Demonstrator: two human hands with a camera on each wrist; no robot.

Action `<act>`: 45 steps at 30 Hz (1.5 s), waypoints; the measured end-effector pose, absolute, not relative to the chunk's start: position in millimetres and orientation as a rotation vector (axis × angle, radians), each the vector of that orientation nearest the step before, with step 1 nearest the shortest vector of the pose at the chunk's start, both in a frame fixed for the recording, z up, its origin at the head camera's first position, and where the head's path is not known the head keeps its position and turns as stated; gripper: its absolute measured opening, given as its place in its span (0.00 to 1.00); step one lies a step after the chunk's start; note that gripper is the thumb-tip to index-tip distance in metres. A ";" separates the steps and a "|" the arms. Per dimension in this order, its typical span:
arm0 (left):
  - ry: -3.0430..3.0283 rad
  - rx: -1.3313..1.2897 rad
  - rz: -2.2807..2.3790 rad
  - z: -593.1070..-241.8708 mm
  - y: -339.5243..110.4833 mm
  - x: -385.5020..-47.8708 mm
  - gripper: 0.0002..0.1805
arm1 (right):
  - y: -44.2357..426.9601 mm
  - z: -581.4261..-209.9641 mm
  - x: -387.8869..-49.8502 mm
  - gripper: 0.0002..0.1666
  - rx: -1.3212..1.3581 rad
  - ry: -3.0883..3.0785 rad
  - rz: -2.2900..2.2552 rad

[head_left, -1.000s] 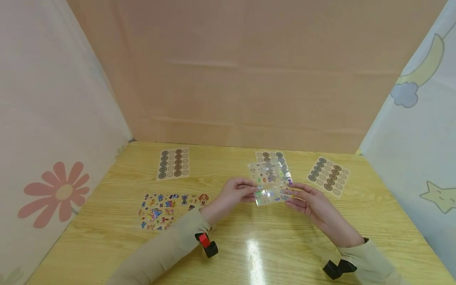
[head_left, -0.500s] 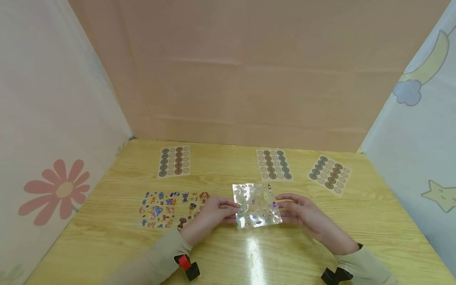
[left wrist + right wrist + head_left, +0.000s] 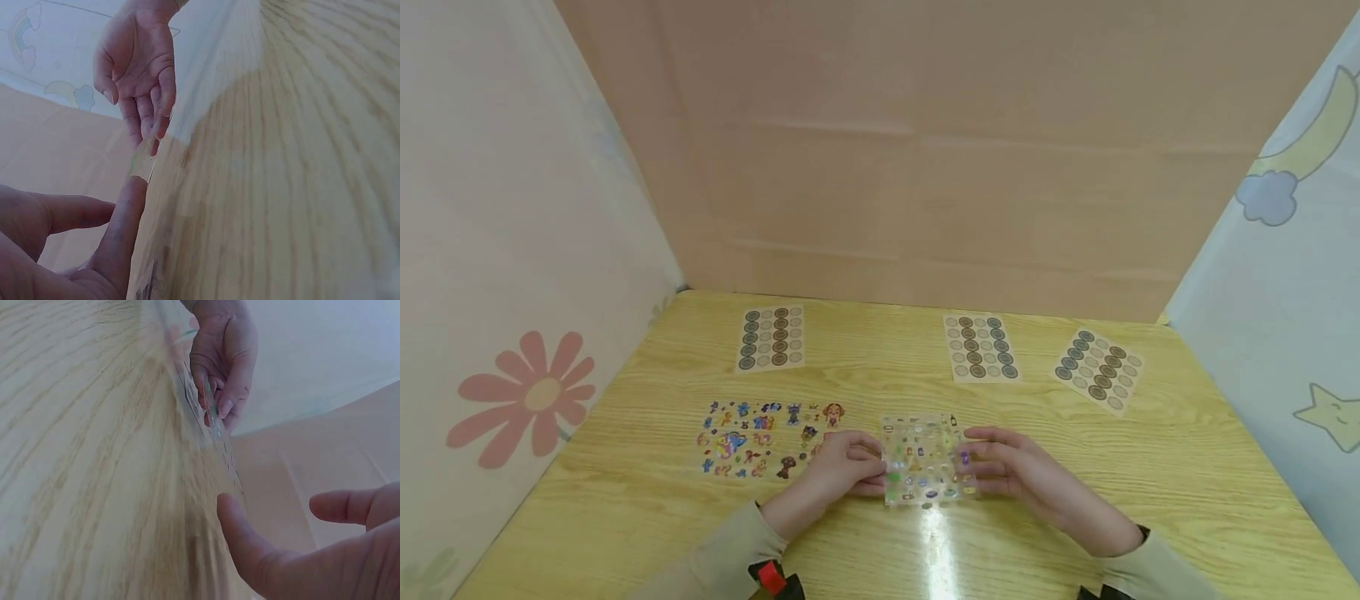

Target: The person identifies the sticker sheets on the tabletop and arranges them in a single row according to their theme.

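Note:
A small clear sticker sheet (image 3: 925, 462) with tiny coloured pictures is just above the table, seen nearly edge-on in the right wrist view. My left hand (image 3: 838, 467) pinches its left edge between thumb and fingers. At the opposite edge is my right hand (image 3: 1026, 467), its fingers loosely extended by the sheet and its thumb apart from them. Whether the right fingertips touch the sheet I cannot tell. To the left lies a larger clear sheet of cartoon stickers (image 3: 730, 446), partly covered by the left hand.
Three sheets of round brown and grey stickers lie along the back of the wooden table (image 3: 1150, 492): a left one (image 3: 772, 337), a middle one (image 3: 982, 348) and a tilted right one (image 3: 1097, 369). A peach back panel (image 3: 910, 183) and pale side panels enclose the table.
Both hands have brought the small clear sheet from over the middle round-sticker sheet towards the front and slightly left, lowering it near the table. The right hand's grip has loosened.

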State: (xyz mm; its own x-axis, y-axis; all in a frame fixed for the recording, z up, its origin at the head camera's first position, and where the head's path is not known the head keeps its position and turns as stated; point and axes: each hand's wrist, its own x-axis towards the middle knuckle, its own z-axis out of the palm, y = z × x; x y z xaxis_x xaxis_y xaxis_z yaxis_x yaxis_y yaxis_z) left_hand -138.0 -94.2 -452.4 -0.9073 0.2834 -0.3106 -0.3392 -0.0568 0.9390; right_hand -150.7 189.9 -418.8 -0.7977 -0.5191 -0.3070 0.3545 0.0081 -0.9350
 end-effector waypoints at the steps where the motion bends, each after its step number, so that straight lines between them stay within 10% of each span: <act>1: 1.810 -0.064 2.013 -452.2 -95.7 -137.5 0.19 | 188.5 -418.9 -150.7 0.35 -0.175 1.680 -1.849; 45: 1.858 -0.129 2.096 -443.3 -113.0 -132.4 0.26 | 159.6 -415.8 -153.3 0.38 -0.137 1.796 -1.856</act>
